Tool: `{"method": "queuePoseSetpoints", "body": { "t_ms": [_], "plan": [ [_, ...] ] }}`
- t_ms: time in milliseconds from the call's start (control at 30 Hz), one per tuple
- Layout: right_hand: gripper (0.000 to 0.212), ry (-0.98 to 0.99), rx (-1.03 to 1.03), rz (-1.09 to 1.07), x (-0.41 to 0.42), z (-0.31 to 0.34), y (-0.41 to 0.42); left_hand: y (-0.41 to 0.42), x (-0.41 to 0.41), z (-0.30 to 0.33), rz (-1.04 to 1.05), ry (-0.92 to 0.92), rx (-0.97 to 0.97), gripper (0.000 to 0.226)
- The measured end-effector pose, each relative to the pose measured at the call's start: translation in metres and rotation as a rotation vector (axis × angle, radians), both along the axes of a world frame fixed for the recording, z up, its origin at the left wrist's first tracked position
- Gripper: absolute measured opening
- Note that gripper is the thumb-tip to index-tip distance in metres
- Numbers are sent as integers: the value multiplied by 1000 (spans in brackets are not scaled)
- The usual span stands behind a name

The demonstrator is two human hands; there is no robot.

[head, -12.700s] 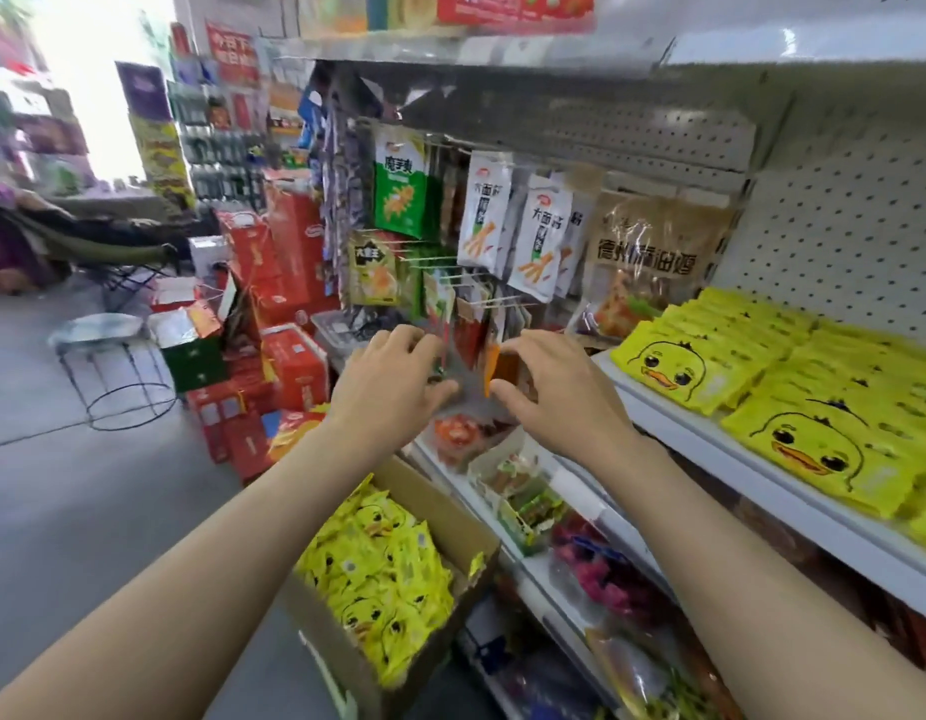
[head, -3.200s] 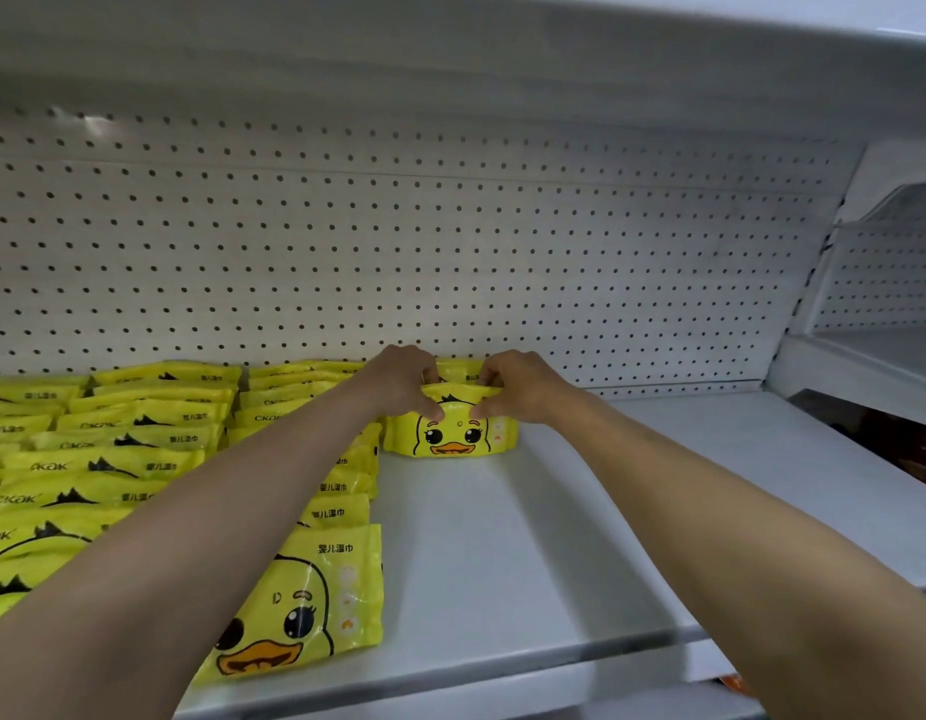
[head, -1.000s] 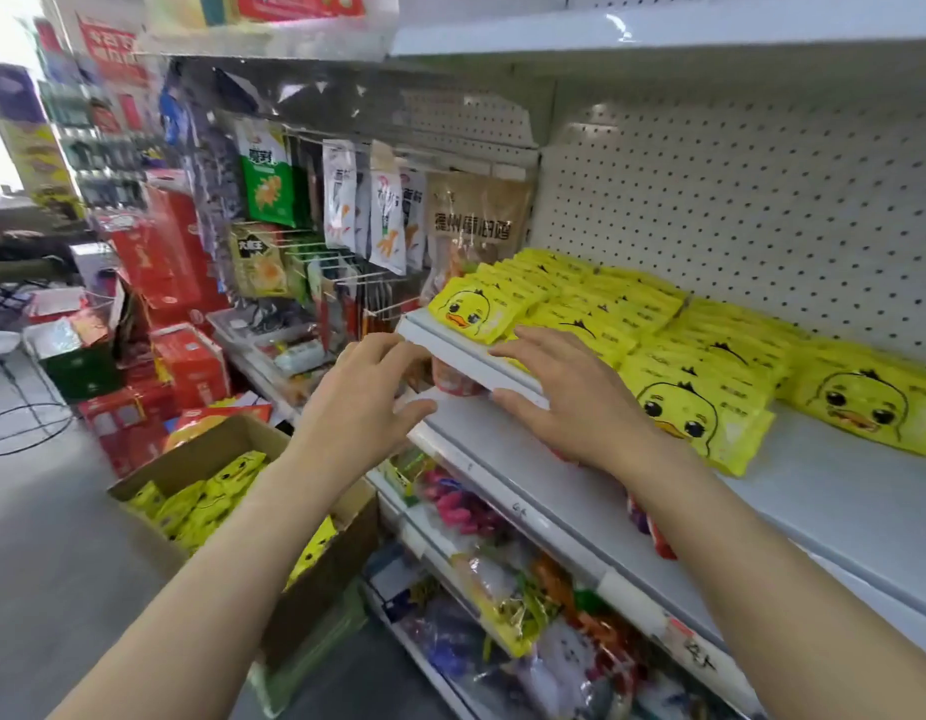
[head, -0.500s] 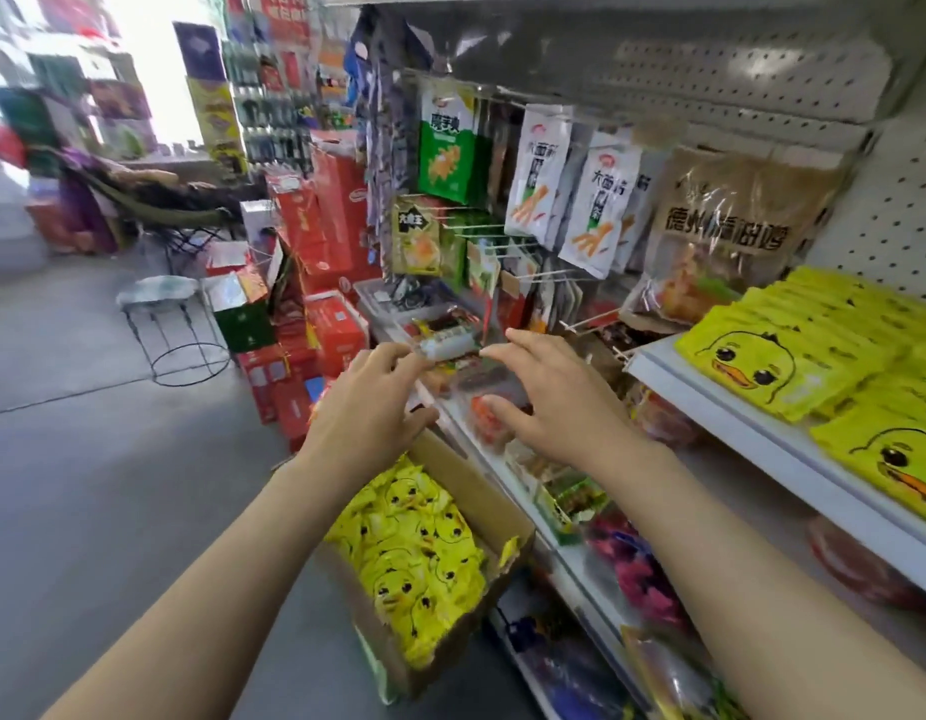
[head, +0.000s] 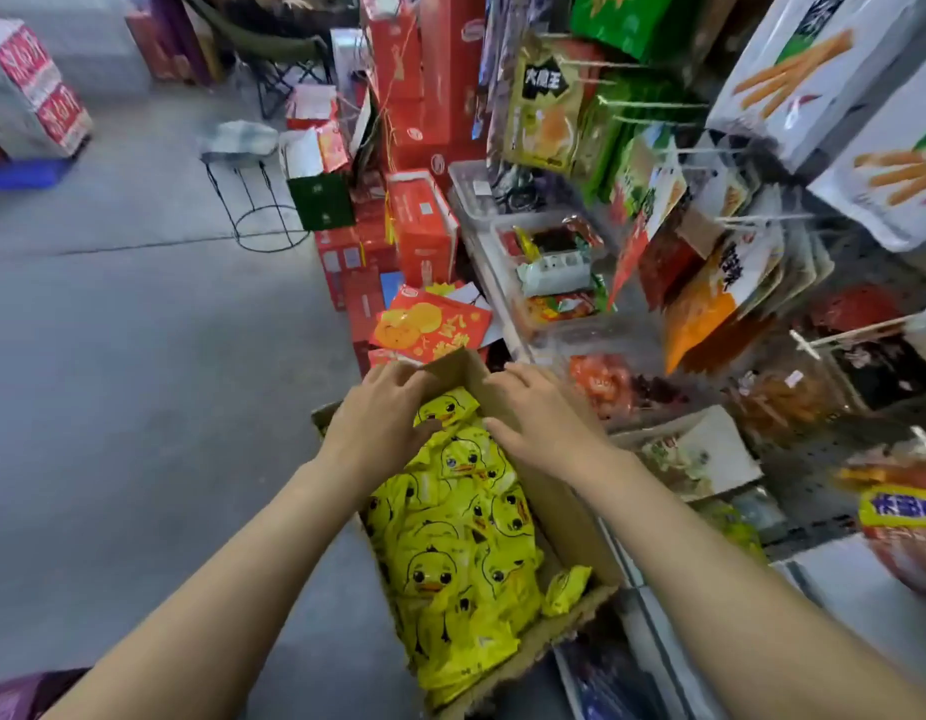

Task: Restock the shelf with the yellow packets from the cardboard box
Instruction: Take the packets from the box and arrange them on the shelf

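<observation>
Red cartons (head: 422, 226) stacked on grey floor (head: 113, 356); wire stool (head: 253, 200) beside them; snack bags (head: 544, 106) hang on pegs.

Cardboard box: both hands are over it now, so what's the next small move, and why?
Probably close both hands on the top yellow duck packet. The left hand and right hand flank it with fingers open and hold nothing, and the cardboard box still has many packets.

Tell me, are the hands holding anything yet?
Nothing clearly held: the left hand and right hand reach, fingers loose, onto the packets in the box.
</observation>
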State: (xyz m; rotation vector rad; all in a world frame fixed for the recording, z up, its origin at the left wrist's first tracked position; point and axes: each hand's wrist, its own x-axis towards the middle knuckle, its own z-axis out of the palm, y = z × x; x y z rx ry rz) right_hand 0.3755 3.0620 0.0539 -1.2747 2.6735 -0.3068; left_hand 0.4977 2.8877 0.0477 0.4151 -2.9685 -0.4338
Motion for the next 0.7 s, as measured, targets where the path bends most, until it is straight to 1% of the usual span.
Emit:
{"method": "queuePoseSetpoints", "body": {
  "t_ms": [100, 200, 367, 467, 533, 700],
  "plan": [
    [53, -122, 83, -16, -30, -65, -8, -10, -18, -54, 54, -120, 52, 54],
    [53, -255, 193, -44, -52, -140, -10, -12, -30, -122, 105, -266, 131, 52],
    [63, -496, 356, -140, -49, -244, 2, 2, -19, -216, 208, -495, 276, 51],
    [66, -596, 392, -221, -38, -286, 14, 14, -4, -259, 249, -631, 347, 55],
    [67, -638, 374, -266, -32, -307, 23, 22, 3, -281, 259, -709, 374, 56],
    [82, -643, 307, -335, -21, -337, 40, 37, 7, -318, 239, -804, 394, 58]
  ]
}}
